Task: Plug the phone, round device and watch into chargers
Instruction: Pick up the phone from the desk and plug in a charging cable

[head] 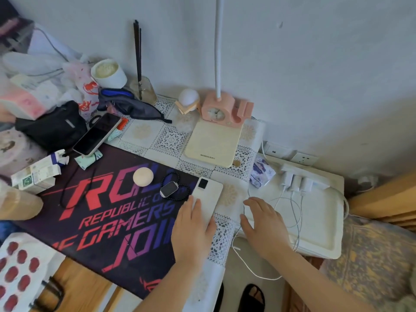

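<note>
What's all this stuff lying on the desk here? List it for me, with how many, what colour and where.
white phone: 1, white, face down at the mat's right edge, under the left hand
round device: 1, cream, on the mat
watch: 1, silver with dark screen, on the mat beside the white phone
bead bracelet: 1, black, around the watch
gaming mat: 1, black with red-purple lettering, desk centre
second phone: 1, dark screen, upper left, cable attached
charger plugs: about 3, white, in a strip on the right
cables: several, white, trailing from the plugs
clock lamp: 1, pink, by the wall
cream pad: 1, in front of the lamp
left hand: 1, on the white phone
right hand: 1, over the cables
</note>
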The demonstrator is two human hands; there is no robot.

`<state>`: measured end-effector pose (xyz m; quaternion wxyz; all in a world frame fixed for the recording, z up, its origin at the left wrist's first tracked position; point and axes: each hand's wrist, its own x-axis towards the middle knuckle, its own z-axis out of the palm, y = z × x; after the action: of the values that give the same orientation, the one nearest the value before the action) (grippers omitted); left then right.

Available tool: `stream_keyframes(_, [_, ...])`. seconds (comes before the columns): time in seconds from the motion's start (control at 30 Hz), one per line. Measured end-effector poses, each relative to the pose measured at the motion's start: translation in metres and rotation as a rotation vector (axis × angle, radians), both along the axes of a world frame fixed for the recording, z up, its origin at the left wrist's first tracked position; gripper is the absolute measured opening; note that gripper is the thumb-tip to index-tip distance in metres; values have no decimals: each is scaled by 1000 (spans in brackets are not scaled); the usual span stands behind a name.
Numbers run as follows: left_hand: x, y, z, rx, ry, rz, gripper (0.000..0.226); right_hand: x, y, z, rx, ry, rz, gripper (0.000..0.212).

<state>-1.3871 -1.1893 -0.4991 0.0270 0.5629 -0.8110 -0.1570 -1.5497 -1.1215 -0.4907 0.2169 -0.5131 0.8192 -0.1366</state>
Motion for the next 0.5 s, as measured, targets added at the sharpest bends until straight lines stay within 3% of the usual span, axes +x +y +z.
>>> stream_keyframes(0.27, [-1, -13, 19, -87, -74, -184, 35, -11, 19, -9, 59, -6, 10, 38])
stream_keyframes(0.4, [-3, -23, 29, -73, 64, -43, 40, -28, 41, -24, 174, 9, -9, 40])
stream_keyframes(0.5, [-13, -21, 36, -15, 211, -9, 33, -40, 55, -37, 225, 10, -43, 40])
